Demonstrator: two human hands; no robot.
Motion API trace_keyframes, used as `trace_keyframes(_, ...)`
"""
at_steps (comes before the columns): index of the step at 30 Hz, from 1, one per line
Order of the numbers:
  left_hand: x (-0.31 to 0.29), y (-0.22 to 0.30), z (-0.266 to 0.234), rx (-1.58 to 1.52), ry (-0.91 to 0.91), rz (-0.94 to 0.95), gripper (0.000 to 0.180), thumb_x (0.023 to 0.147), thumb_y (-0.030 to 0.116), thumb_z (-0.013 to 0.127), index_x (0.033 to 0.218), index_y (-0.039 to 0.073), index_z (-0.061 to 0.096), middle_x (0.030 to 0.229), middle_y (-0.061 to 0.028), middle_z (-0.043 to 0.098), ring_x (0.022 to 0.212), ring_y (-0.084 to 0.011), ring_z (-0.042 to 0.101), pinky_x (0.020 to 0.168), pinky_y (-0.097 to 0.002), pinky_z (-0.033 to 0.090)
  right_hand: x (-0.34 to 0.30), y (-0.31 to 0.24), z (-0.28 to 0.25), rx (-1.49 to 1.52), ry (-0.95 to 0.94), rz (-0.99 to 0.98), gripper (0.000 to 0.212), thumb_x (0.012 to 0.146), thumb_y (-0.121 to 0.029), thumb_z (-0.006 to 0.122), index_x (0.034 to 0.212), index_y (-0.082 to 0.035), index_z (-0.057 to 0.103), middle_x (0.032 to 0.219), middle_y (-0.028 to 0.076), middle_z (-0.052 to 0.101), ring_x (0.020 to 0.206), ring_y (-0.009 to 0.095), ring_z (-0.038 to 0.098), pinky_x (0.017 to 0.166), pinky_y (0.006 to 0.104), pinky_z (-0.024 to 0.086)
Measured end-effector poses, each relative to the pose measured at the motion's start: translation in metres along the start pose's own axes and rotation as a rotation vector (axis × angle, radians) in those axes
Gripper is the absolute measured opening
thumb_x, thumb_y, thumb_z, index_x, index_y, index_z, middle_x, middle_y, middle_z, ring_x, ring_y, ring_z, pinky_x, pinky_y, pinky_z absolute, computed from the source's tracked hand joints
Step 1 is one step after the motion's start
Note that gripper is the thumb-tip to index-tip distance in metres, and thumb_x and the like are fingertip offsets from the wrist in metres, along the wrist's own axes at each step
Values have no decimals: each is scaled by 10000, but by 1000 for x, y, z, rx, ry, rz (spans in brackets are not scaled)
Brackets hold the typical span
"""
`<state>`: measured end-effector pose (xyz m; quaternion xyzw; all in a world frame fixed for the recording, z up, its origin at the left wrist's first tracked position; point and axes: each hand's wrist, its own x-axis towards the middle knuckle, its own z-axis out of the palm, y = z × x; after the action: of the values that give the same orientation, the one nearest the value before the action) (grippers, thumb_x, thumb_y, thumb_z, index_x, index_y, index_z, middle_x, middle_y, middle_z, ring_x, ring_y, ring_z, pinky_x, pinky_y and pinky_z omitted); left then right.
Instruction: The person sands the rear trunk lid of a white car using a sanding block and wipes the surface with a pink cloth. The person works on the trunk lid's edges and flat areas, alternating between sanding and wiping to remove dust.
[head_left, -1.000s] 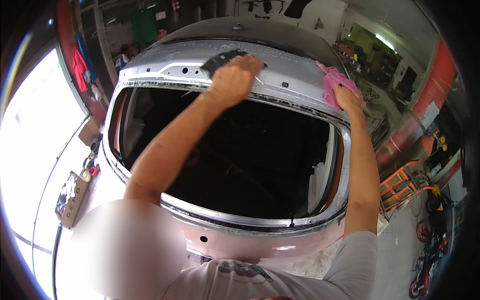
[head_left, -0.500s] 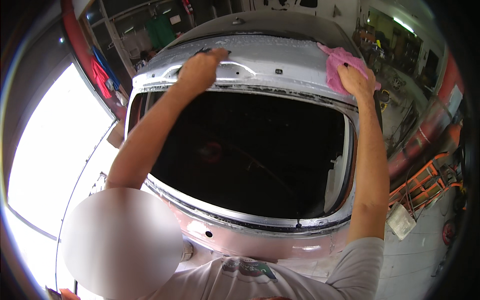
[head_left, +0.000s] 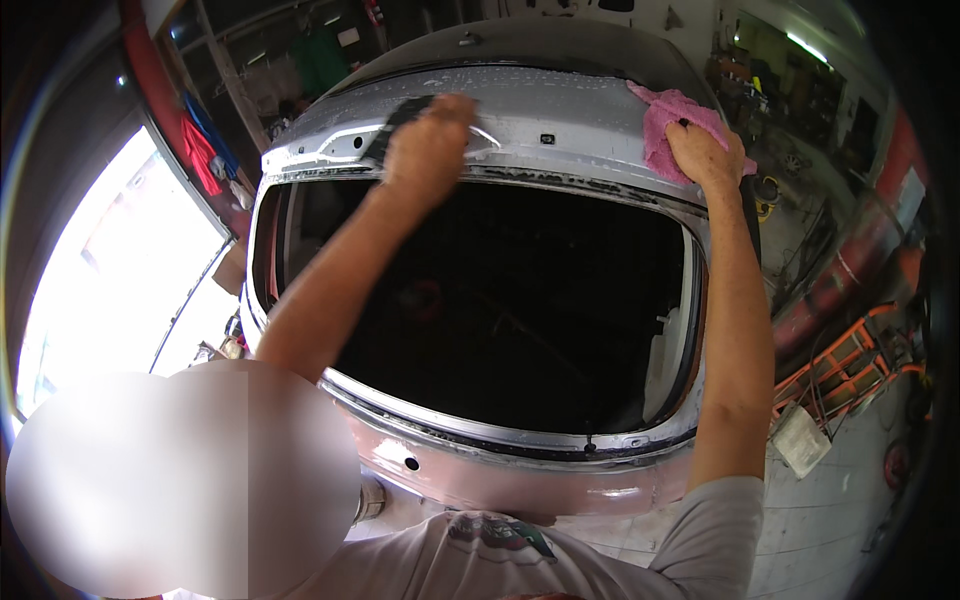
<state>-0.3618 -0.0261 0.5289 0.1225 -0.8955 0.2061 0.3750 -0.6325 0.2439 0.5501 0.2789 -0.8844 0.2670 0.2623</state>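
My left hand [head_left: 428, 155] is closed on a dark, thin sheet of black sandpaper [head_left: 400, 118], pressed against the silver upper panel [head_left: 560, 105] of a car's rear hatch. The fingers are partly smeared by motion. Wet streaks and droplets cover the panel around it. At the panel's right end, my right hand [head_left: 706, 155] grips a bunched pink cloth [head_left: 665, 125], which rests on the car's edge. Below both hands lies the dark rear window opening [head_left: 500, 300] with its pale frame.
The dark roof [head_left: 560, 45] rises beyond the panel. An orange metal frame [head_left: 840, 360] and a pale block [head_left: 800, 440] stand on the floor at right. Red and blue cloths [head_left: 200, 155] hang at left beside a bright doorway [head_left: 120, 270]. The pinkish lower bodywork [head_left: 500, 480] is nearest.
My left hand has slid right along the panel with the sandpaper, more of which now shows. My right hand stays on the pink cloth. The view has shifted slightly.
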Motion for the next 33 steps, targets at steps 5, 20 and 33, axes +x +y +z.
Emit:
trace_keyframes(5, -9, 44, 6, -40, 182, 303, 680, 848, -73, 622, 1514, 46, 557, 1586, -139, 556, 1495, -299, 510, 1253, -423, 428, -5, -5, 1, 37, 4, -36, 503, 925, -521, 564, 1216, -179, 791, 1217, 186, 768, 1155, 441, 711, 996, 498, 559)
trace_keyframes(20, -13, -40, 7, 213, 53, 472, 638, 936, 10, 611, 1563, 108, 546, 1665, -43, 489, 1587, -193, 376, 1340, -384, 274, 0, 1, 4, -70, -40, -25, 537, 926, -549, 552, 1230, -171, 782, 1226, 183, 767, 1160, 446, 707, 1015, 499, 546)
trace_keyframes(33, -42, -59, 24, -40, 173, 208, 736, 835, -90, 641, 1547, 65, 533, 1609, -126, 530, 1529, -265, 464, 1290, -403, 372, -3, -12, 2, -62, -45, 62, 601, 907, -589, 565, 1283, -162, 761, 1299, 198, 740, 1204, 447, 691, 1029, 505, 537)
